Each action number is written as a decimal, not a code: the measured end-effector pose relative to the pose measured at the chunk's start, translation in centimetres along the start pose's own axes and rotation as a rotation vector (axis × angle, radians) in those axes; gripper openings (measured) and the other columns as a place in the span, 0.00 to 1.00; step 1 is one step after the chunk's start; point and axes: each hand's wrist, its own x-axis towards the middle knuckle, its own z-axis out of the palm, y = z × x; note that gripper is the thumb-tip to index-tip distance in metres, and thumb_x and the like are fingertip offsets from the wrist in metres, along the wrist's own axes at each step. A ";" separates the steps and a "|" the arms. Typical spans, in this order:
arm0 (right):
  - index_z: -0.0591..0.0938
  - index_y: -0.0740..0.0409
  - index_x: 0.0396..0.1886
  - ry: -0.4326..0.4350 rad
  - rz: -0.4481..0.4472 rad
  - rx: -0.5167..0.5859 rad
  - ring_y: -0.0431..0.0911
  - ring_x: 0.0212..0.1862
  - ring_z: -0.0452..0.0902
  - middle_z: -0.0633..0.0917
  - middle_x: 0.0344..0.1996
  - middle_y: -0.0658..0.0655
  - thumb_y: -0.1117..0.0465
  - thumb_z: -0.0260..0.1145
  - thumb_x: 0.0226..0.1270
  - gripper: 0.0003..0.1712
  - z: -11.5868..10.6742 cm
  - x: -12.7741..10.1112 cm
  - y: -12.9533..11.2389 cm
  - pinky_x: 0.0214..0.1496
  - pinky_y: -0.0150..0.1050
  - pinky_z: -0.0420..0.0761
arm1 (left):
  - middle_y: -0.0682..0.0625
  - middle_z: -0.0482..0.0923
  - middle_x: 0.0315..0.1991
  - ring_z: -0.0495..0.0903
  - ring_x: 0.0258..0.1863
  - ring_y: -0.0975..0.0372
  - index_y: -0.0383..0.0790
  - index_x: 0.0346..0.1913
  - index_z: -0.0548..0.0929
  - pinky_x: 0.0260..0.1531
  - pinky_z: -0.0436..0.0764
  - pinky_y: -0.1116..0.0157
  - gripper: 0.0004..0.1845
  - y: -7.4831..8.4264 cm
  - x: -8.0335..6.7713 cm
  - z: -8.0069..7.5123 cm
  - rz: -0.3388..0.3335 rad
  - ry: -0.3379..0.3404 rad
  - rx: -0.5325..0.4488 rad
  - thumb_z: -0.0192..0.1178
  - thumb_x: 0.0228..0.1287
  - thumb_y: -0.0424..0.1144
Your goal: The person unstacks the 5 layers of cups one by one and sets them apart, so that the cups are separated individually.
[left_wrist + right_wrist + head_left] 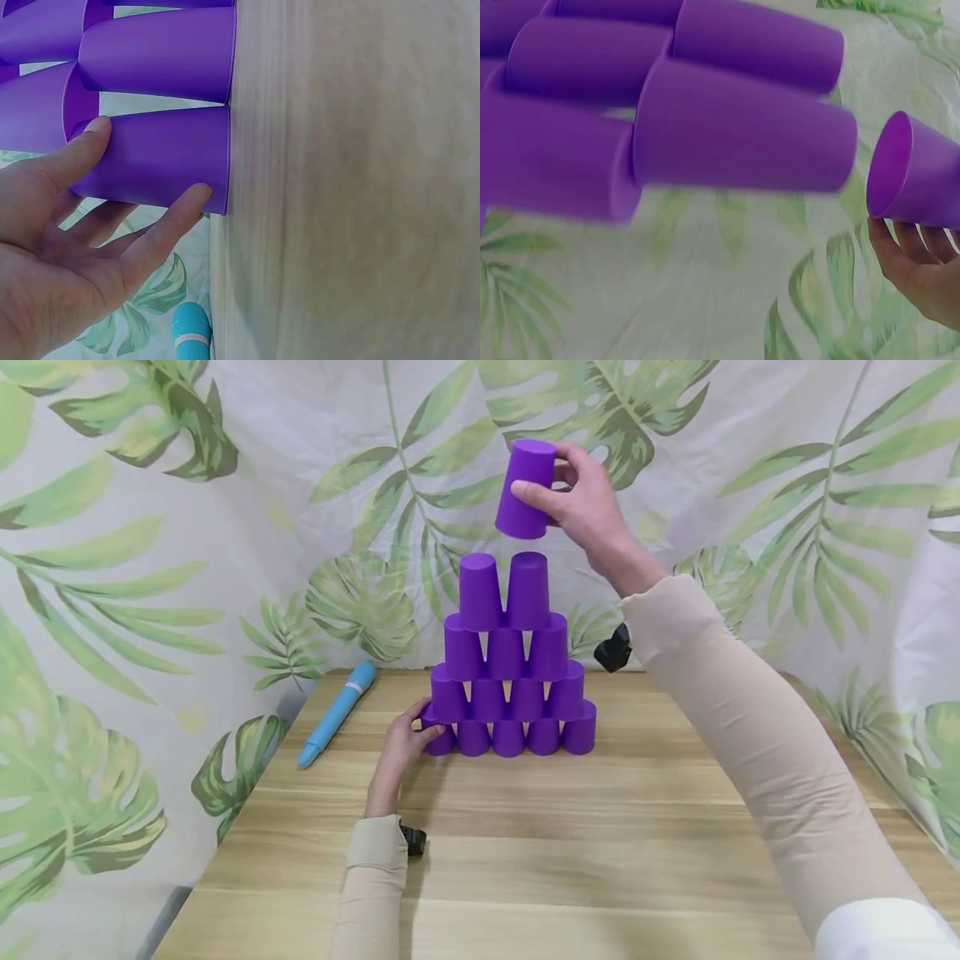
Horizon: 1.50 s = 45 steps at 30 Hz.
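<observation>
Purple cups stand upside down in a stepped pyramid [506,652], with two cups in its top row. Above that row my right hand [588,502] holds another purple cup [525,489], slightly tilted, thumb on the near side and fingers behind. The right wrist view shows this cup's open rim [889,165] apart from the top-row cup [742,131]. My left hand [401,743] is at the bottom row's left-end cup [161,157]. Its thumb touches the cup's front in the left wrist view, while some fingers pass behind; another fingertip lies near the base.
A light blue pen-shaped object [337,714] with a pale band lies on the wooden table [600,843], left of the pyramid. A leaf-patterned cloth [262,527] hangs behind and on both sides. Black devices are strapped at both wrists.
</observation>
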 end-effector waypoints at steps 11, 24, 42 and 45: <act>0.74 0.51 0.61 0.256 -0.028 0.076 0.48 0.53 0.75 0.79 0.51 0.57 0.63 0.76 0.53 0.35 -9.0 -1.3 3.8 0.58 0.44 0.79 | 0.36 0.70 0.64 0.77 0.54 0.41 0.40 0.70 0.67 0.41 0.84 0.51 0.32 0.6 0.3 -0.1 -0.013 0.002 -0.014 0.64 0.63 0.34; 0.61 0.48 0.70 0.429 0.123 -0.195 0.52 0.64 0.67 0.68 0.66 0.58 0.52 0.67 0.64 0.38 -16.3 -8.4 16.9 0.64 0.45 0.74 | 0.35 0.69 0.64 0.75 0.56 0.41 0.39 0.71 0.66 0.45 0.83 0.51 0.32 1.1 0.6 0.7 0.000 -0.013 0.012 0.63 0.64 0.34; 0.53 0.61 0.73 0.572 0.413 -0.430 0.55 0.66 0.62 0.64 0.68 0.65 0.50 0.62 0.68 0.42 -24.9 -19.6 26.4 0.70 0.44 0.65 | 0.32 0.68 0.64 0.69 0.61 0.41 0.35 0.70 0.66 0.56 0.75 0.47 0.32 0.0 0.4 0.1 0.037 -0.001 0.031 0.63 0.63 0.32; 0.53 0.63 0.72 0.562 0.407 -0.476 0.57 0.65 0.63 0.65 0.67 0.66 0.51 0.62 0.67 0.43 -25.3 -20.0 27.2 0.69 0.45 0.67 | 0.33 0.67 0.65 0.69 0.62 0.42 0.35 0.70 0.65 0.58 0.74 0.46 0.33 -0.2 0.5 0.3 0.022 -0.012 0.020 0.64 0.63 0.33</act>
